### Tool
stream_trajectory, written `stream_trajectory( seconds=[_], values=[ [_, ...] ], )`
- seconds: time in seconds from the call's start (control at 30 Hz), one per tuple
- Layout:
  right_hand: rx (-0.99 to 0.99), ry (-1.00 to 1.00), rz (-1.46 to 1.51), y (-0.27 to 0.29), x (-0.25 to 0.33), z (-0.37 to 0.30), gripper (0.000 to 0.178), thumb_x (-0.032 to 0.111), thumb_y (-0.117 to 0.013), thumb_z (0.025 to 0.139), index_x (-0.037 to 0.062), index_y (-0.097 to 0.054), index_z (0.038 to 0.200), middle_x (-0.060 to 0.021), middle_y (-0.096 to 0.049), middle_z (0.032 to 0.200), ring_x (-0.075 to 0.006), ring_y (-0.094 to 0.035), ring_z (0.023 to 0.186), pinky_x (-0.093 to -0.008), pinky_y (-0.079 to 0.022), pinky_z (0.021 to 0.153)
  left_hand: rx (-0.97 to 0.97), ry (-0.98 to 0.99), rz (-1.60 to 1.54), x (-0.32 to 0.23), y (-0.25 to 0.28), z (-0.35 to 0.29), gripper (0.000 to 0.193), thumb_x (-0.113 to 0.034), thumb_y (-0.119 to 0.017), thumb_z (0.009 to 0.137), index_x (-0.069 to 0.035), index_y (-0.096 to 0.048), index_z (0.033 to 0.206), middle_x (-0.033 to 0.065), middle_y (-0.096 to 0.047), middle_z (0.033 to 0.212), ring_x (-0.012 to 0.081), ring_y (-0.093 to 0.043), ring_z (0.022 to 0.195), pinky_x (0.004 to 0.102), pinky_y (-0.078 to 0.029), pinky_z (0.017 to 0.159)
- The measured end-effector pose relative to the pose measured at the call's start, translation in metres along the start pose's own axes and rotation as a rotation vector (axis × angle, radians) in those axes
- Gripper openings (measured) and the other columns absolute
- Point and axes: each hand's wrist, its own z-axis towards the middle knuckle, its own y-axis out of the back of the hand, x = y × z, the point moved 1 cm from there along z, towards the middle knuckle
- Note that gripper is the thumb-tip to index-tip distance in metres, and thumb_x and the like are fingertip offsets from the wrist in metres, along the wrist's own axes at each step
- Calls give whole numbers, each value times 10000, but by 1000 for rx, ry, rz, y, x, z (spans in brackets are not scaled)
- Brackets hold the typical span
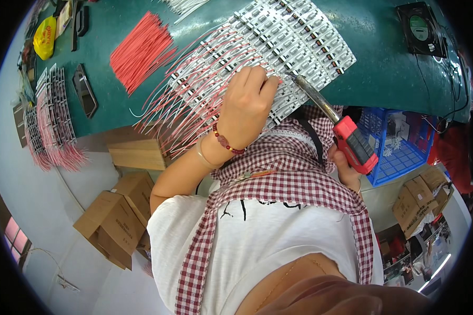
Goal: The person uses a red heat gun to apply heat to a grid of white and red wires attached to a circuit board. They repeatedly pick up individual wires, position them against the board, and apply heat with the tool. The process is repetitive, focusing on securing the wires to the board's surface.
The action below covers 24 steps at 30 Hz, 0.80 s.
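A panel of small circuit boards [312,34] is laid at the near edge of the green bench [376,68], its left part crossed by loose red and white wires [155,107] that are spilled over the edge. Over the panel, the left hand [249,105] is held with fingers curled and drawn together; whether a wire is gripped cannot be told. By the right hand [347,170], closed and partly hidden behind the handle, a red-and-black soldering iron [355,144] is held, its tip brought down at the panel just beside the left fingertips. A bundle of red wires [142,50] is set to the left, and farther left a black phone-like slab [84,90] and wired board strips [52,113] are laid. Below the bench at right, a blue plastic crate [399,163] is seen.
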Motion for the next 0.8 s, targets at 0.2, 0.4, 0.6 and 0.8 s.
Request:
stream_trajectory(
  seconds=[0.2, 0.4, 0.6, 0.8],
  values=[
    [9, 34, -65, -3, 3, 4, 192, 110, -718, 742, 29, -657, 905, -96, -616, 800, -227, -602, 645, -308, -470, 571, 4, 2, 18, 1, 1, 0, 144, 6, -626, 717, -21, -639, 858, 77, -456, 740, 232, -496, 702, 343, -427, 631],
    [-28, 143, -153, -11, 7, 7, 209, 104, -706, 717, 27, -650, 904, -108, -609, 791, -263, -601, 640, -330, -470, 561, -5, 0, 21, -1, -1, 1, 140, -6, -630, 720, -22, -635, 859, 77, -454, 741, 230, -493, 695, 345, -426, 627],
    [-52, 67, -74, -2, -5, -7, 203, 91, -703, 733, 21, -652, 916, -111, -621, 802, -259, -612, 660, -325, -473, 572, 5, -3, 29, -1, 0, 2, 129, -4, -625, 726, -17, -628, 855, 80, -458, 747, 233, -494, 701, 346, -428, 629],
    [-102, 78, -58, -4, 0, -7, 174, 88, -708, 756, 23, -658, 909, -106, -628, 806, -237, -610, 657, -315, -478, 587, 10, -26, 82, -1, 0, 2, 149, 1, -623, 717, -12, -624, 865, 79, -463, 752, 236, -498, 711, 340, -427, 632]
  ],
)
